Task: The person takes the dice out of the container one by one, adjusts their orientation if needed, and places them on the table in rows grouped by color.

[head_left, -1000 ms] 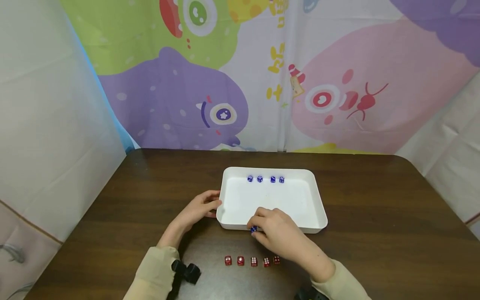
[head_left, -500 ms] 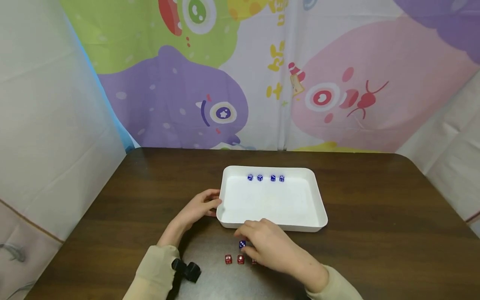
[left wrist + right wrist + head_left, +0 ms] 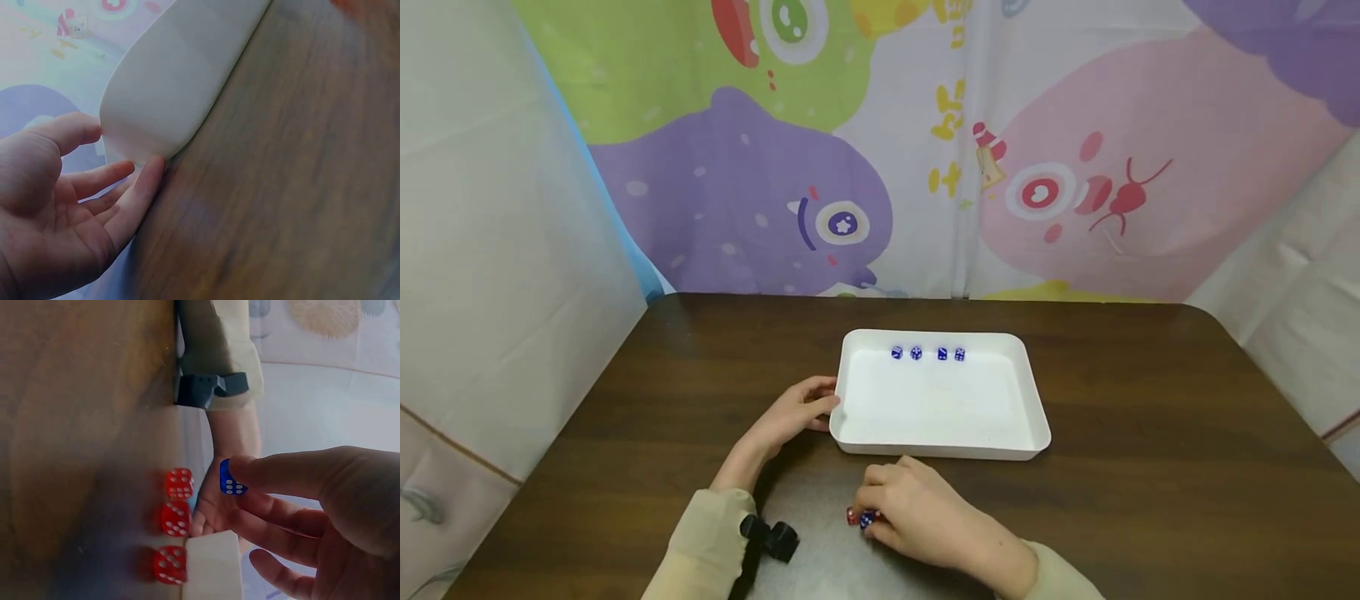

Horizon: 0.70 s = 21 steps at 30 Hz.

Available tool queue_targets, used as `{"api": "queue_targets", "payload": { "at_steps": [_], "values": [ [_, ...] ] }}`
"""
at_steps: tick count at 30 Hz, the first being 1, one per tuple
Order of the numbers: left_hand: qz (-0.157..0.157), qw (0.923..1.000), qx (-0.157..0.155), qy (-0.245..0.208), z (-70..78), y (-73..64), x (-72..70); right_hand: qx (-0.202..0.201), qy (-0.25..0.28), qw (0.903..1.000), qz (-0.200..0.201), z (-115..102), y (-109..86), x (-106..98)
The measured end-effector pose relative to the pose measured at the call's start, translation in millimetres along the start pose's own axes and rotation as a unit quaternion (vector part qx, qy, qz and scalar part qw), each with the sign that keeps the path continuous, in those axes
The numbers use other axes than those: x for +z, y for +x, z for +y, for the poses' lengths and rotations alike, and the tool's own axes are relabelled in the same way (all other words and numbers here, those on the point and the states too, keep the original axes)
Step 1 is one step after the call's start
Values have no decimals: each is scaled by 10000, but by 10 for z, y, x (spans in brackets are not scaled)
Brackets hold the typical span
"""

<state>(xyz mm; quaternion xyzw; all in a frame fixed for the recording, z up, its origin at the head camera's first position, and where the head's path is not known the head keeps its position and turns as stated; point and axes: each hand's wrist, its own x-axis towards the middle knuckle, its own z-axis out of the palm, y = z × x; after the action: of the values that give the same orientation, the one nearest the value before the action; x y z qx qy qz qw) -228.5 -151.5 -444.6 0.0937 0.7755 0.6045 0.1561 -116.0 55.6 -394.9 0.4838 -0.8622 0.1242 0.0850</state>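
My right hand (image 3: 921, 514) pinches a blue die (image 3: 867, 520) with white pips between thumb and fingers. In the right wrist view this blue die (image 3: 231, 478) appears above a row of red dice, with three showing. One red die (image 3: 851, 516) peeks out left of the fingers in the head view; the hand covers most of the row. My left hand (image 3: 793, 414) rests with fairly straight fingers against the left end of a white tray (image 3: 940, 451). In the left wrist view, thumb and fingers touch the tray's corner wall (image 3: 147, 125).
Several blue dice (image 3: 916, 353) stand in a row along the tray's far side. The brown wooden table (image 3: 1135, 400) runs back to a cartoon-printed curtain (image 3: 737, 200). A black camera mount (image 3: 769, 537) sits on the left wrist.
My right hand has carried the blue die from the tray's near edge toward me and leftward, down to the red dice. My left hand stays at the tray.
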Motion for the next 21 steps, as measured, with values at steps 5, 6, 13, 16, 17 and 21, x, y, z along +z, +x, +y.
{"api": "queue_targets", "payload": {
  "at_steps": [5, 6, 13, 16, 17, 21],
  "values": [
    [-82, 9999, -38, -96, 83, -66, -2, -146, -88, 9997, -176, -46, 19, 44],
    [-91, 9999, -48, -107, 111, -86, 0, -159, -115, 9996, -205, -52, 24, 53],
    [-106, 9999, -64, -56, 241, -175, 17, -200, -162, 9987, -441, -73, 63, 82],
    [-113, 9999, -64, -39, 243, -171, 14, -196, -135, 9981, -563, -91, 81, 87],
    [-119, 9999, -62, -35, 239, -166, 13, -191, -130, 9980, -596, -100, 86, 90],
    [-130, 9999, -57, -54, 198, -130, 0, -205, -155, 9969, -748, -129, 106, 104]
  ]
}}
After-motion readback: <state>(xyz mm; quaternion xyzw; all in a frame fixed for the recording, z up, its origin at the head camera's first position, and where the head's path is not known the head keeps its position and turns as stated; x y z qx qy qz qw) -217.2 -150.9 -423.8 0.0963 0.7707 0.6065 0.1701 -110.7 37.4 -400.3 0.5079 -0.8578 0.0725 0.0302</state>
